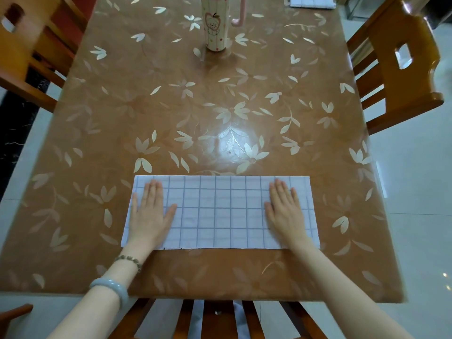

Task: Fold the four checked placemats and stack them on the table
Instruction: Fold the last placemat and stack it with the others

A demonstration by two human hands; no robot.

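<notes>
A white cloth placemat with thin blue checks (pixel 220 211) lies as a long flat strip on the brown flower-patterned table (pixel 220 106), close to its near edge. The left hand (pixel 149 212) presses flat on the strip's left end, fingers (pixel 154 192) straight and released, gripping nothing. The right hand (pixel 286 211) lies the same way on the right end. Bare checked cloth spans between the two thumbs. Well beyond the fingertips stands a tall cream mug with a pink handle (pixel 215 25), and farther right, at the far edge, lies a second folded checked cloth (pixel 310 2).

A folded checked placemat (pixel 220 212) was pressed flat near the table's (pixel 220 99) front edge by the left hand (pixel 150 214) and right hand (pixel 286 211).
</notes>
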